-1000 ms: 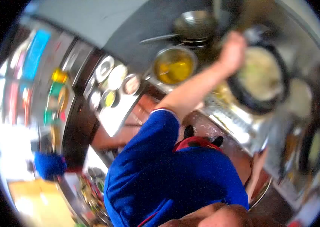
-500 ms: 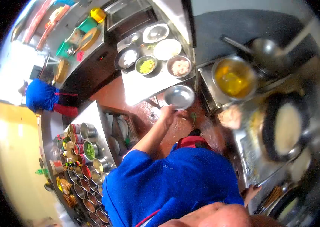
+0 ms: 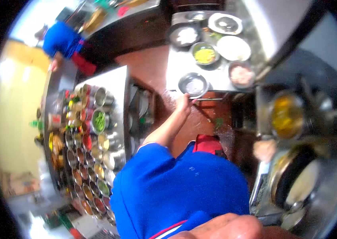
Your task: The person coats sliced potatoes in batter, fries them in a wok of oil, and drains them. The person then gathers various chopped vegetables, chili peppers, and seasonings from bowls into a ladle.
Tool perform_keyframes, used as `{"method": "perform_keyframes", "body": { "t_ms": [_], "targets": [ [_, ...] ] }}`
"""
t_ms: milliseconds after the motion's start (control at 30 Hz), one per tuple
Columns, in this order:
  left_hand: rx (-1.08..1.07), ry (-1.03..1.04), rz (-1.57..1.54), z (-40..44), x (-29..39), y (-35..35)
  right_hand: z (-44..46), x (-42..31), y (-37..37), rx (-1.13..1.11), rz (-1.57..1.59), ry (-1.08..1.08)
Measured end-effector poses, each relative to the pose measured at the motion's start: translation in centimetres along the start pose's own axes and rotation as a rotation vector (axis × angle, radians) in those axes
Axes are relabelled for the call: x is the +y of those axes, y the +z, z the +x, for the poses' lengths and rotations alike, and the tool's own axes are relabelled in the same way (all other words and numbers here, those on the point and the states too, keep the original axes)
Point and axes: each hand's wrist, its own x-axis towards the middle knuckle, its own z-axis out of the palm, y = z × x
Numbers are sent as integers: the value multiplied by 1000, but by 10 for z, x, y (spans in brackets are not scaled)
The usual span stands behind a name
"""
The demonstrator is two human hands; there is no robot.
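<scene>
My left hand (image 3: 183, 104) is closed on the near rim of a round metal bowl (image 3: 184, 84), held out at the near edge of a white-topped table (image 3: 173, 67). Whether the bowl rests on the table or hovers just over it, I cannot tell. Just beyond it stands a metal bowl of chopped yellow-green vegetables (image 3: 204, 55), and to the right a bowl of pale pink pieces (image 3: 241, 75). Farther back are a dark pan with white contents (image 3: 186, 36) and a white plate (image 3: 234, 48). My right hand is out of sight.
On the right, a pot of yellow oil (image 3: 286, 115) and a large wok (image 3: 284, 179) stand on the stove, with a crumpled beige cloth (image 3: 264, 150) nearby. At left, a counter holds several metal containers (image 3: 99, 120). Another person in blue (image 3: 61, 39) stands at the upper left.
My left hand has carried the bowl from over the floor to the table's near edge. The view has turned, and my right hand has gone out of sight.
</scene>
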Motion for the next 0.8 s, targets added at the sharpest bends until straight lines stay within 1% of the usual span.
{"method": "perform_keyframes", "body": {
  "t_ms": [100, 167, 200, 233, 300, 367, 433, 500, 533, 567, 633, 700, 767, 800],
  "targets": [
    [-59, 19, -74, 5, 14, -24, -11, -74, 20, -40, -10, 27],
    [-36, 104, -198, 18, 28, -47, -7, -103, 30, -70, -40, 25],
    [73, 140, -164, 14, 46, -56, -4, -114, 37, -82, -53, 17],
    [27, 138, -291, 43, 52, -83, -1, -125, 41, -93, -63, 11],
    [176, 223, -312, 48, 87, -110, 4, -145, 51, -114, -77, -4],
    [224, 254, -450, 81, 115, -156, 6, -159, 60, -130, -91, -9],
    [189, 302, -592, 136, 138, -210, 9, -174, 67, -141, -100, -21],
    [305, 399, -518, 141, 163, -236, 12, -186, 72, -157, -113, -35],
    [320, 402, -565, 150, 171, -255, 14, -192, 75, -168, -125, -42],
    [372, 410, -596, 142, 179, -258, 14, -198, 78, -175, -126, -48],
    [351, 455, -623, 143, 190, -279, 15, -206, 79, -179, -128, -52],
    [410, 495, -645, 147, 206, -302, 14, -212, 80, -182, -135, -57],
    [371, 545, -610, 136, 231, -320, 14, -219, 82, -187, -138, -62],
    [350, 590, -647, 130, 247, -325, 13, -222, 82, -188, -137, -64]
  ]
}}
